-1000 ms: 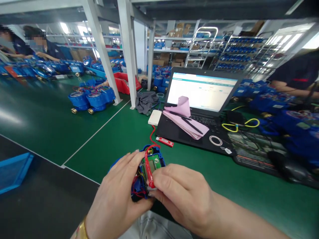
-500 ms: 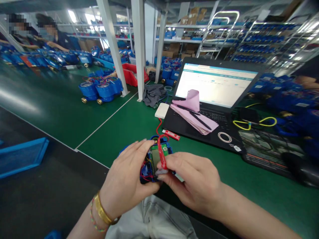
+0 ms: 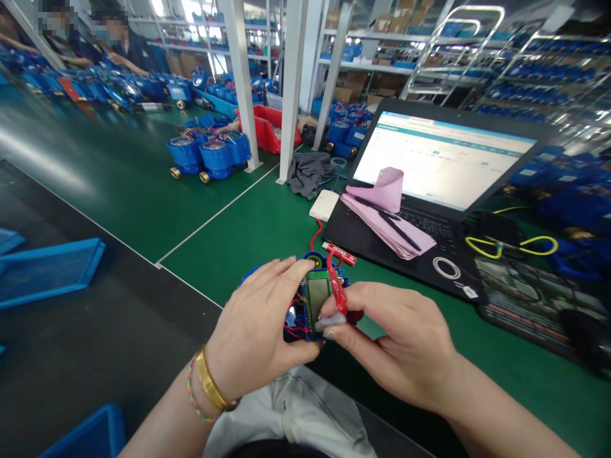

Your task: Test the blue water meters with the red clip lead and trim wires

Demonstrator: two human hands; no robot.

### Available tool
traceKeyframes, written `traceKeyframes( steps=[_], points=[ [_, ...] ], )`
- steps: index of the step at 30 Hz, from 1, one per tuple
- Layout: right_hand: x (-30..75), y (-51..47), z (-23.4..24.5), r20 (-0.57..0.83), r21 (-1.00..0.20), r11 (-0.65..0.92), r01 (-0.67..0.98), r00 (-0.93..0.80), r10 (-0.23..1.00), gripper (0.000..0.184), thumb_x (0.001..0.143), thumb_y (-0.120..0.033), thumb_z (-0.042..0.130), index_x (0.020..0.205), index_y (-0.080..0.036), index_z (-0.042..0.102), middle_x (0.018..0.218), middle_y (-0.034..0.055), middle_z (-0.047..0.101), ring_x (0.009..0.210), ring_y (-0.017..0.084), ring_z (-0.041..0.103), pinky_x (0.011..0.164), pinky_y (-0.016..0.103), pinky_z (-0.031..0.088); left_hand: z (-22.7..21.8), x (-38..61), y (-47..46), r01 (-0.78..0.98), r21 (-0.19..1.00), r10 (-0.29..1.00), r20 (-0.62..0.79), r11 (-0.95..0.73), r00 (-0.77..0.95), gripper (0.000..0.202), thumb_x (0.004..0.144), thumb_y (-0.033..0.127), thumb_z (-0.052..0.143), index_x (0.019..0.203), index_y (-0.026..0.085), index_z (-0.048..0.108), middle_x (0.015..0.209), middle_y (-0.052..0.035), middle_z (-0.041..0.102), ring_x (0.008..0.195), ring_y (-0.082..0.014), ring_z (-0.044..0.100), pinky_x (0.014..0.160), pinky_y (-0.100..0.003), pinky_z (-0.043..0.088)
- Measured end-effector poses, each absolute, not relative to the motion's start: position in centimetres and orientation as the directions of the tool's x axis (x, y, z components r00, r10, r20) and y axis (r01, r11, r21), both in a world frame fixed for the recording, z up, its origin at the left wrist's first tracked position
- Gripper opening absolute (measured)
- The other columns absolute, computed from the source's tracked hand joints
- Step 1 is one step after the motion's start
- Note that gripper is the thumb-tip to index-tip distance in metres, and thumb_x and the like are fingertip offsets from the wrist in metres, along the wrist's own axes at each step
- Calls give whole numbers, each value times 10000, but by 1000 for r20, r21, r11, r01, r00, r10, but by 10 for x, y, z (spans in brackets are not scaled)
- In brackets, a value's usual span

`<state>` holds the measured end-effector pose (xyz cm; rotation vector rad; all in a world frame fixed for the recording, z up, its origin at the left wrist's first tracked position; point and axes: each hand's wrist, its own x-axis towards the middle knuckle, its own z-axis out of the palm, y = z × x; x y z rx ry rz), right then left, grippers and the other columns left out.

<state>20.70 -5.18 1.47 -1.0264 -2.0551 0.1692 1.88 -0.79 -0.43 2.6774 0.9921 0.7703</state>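
Cupping the blue meter (image 3: pixel 300 318) under half-curled fingers of the left hand (image 3: pixel 260 321), apparently for steadiness, with the screen (image 3: pixel 319 294) bare beside them. Pinching a grey piece (image 3: pixel 330 322) at the end of the red wire (image 3: pixel 337 286) between nearly touching fingertips of the right hand (image 3: pixel 405 343), probably for fine control.

L hand (image 3: pixel 260 318) has a wide, shiny, gold-coloured metal bangle (image 3: pixel 209 380) round the wrist, w/ a thin, multicol. cord bracelet (image 3: pixel 191 389), red, green & yellow bits, just behind it, forearm side. R hand (image 3: pixel 405 343) & forearm (image 3: pixel 496 394) look bare from here. Below, I can see pale grey cloth trousers (image 3: pixel 305 401), approx. off-white in spots, w/ seams & creases.
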Motion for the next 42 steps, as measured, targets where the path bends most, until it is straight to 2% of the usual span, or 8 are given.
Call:
traceKeyframes(
  steps=[10,17,26,30,35,42],
  points=[
    [207,-51,14,602,-437,684,584,-374,705,23,866,-137,562,857,-156,572,733,25,672,642,126,627,603,230,505,-4,19,-8,558,302,634,418,-773,651,713,670,276,670,1305,129,382,1298,-117,551,1212,-250,509,1084,-425,400],
    [207,-50,11,610,-454,694,559,-372,699,39,848,-109,579,869,-141,575,759,37,669,684,139,633,632,242,506,-2,20,-8,555,274,616,442,-785,652,703,639,231,628,1291,117,392,1270,-131,569,1188,-258,531,1060,-424,428],
    [204,-53,13,632,-380,723,577,-409,659,57,882,-108,526,871,-153,558,751,54,665,682,157,629,606,250,500,-4,19,-7,553,283,617,448,-784,646,722,663,272,667,1307,129,373,1285,-132,559,1203,-258,520,1065,-428,423],
    [202,-53,14,625,-372,727,577,-423,656,78,891,-106,504,852,-142,562,722,54,639,644,156,589,564,254,471,-4,19,-8,541,296,614,448,-787,650,688,676,269,648,1295,135,381,1279,-124,563,1195,-254,526,1050,-441,441],
    [202,-54,12,613,-363,735,572,-447,651,120,885,-78,483,822,-144,561,701,43,614,611,147,539,542,260,432,-4,19,-7,545,326,635,436,-772,638,701,629,232,641,1283,155,399,1259,-113,578,1177,-264,541,1031,-456,462],
    [201,-53,11,611,-353,737,577,-454,648,144,889,-75,468,799,-137,561,703,50,600,601,147,493,524,272,397,-4,18,-5,546,312,628,437,-777,644,682,633,236,635,1273,157,411,1242,-124,583,1161,-272,554,997,-472,491]
  ],
)
